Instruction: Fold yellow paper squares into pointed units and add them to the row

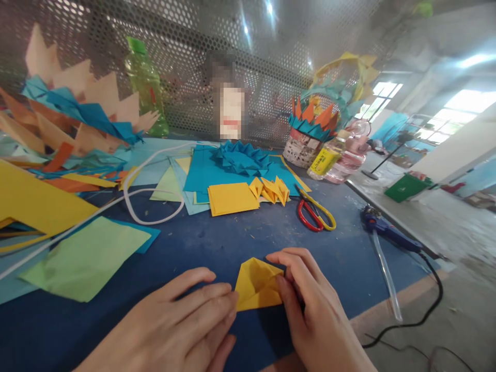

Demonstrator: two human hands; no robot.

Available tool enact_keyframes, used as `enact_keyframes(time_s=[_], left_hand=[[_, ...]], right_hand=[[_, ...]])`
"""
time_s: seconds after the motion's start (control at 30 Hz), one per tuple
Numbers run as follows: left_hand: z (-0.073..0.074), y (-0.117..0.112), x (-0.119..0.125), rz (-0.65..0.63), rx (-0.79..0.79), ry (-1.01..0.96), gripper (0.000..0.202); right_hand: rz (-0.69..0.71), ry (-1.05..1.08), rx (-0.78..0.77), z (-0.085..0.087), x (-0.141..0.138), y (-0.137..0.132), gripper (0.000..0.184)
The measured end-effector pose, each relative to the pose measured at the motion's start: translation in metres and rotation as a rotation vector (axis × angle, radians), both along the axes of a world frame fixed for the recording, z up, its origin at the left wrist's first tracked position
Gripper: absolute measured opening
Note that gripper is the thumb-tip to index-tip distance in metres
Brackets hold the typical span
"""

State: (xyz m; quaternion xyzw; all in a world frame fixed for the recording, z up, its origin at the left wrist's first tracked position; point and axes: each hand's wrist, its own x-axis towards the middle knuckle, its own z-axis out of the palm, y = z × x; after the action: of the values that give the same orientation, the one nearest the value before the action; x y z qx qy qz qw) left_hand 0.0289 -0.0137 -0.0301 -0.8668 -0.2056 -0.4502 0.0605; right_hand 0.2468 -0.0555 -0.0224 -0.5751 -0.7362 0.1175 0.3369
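A small folded yellow paper (256, 284) lies on the blue table top (217, 243) near the front edge. My left hand (174, 325) rests flat beside it, its fingertips pressing the paper's left edge. My right hand (310, 305) pinches the paper's right side with fingers curled together. Further back lie a yellow paper stack (231, 198) and several folded yellow pieces (271, 189).
Red and yellow scissors (314, 212) and a blue glue gun (382, 230) with its black cable lie to the right. Green paper (87, 258), blue sheets (205, 170), a folded blue paper flower (242, 157), a green bottle (147, 85), a basket (304, 147) and a white cord (132, 201) lie about.
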Motion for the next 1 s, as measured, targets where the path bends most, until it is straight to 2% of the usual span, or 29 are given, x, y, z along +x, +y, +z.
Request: enact_keyframes(time_s=[0.1,0.17,0.27,0.4,0.63,0.8,0.87,0.9,1.0], left_hand=[[0.005,0.000,0.000,-0.002,0.023,0.026,0.028],[0.010,-0.001,0.000,0.001,-0.019,0.048,0.031],[0.019,-0.002,-0.001,-0.023,-0.088,0.091,0.042],[0.026,-0.003,-0.003,-0.061,-0.071,0.138,0.048],[0.021,-0.002,-0.007,-0.046,0.002,0.181,0.036],[0.015,-0.001,-0.007,-0.040,-0.012,0.159,0.044],[0.014,0.000,-0.008,-0.022,-0.043,0.172,0.040],[0.015,0.000,-0.008,-0.010,-0.041,0.179,0.037],[0.019,-0.001,-0.009,0.046,-0.034,0.176,0.026]], right_hand=[[-0.017,0.086,0.034,0.002,0.001,-0.001,0.027],[-0.024,0.103,0.007,0.004,0.002,0.001,0.027],[0.019,0.030,-0.083,0.009,0.002,0.008,0.026],[0.057,-0.087,-0.203,0.020,0.000,0.022,0.026],[0.099,-0.108,-0.324,0.036,-0.003,0.035,0.005],[0.119,-0.080,-0.353,0.038,0.001,0.032,0.010],[0.129,-0.022,-0.378,0.037,0.003,0.029,0.008],[0.132,0.015,-0.377,0.036,0.004,0.027,0.013],[0.083,0.123,-0.293,0.031,0.003,0.019,0.019]])
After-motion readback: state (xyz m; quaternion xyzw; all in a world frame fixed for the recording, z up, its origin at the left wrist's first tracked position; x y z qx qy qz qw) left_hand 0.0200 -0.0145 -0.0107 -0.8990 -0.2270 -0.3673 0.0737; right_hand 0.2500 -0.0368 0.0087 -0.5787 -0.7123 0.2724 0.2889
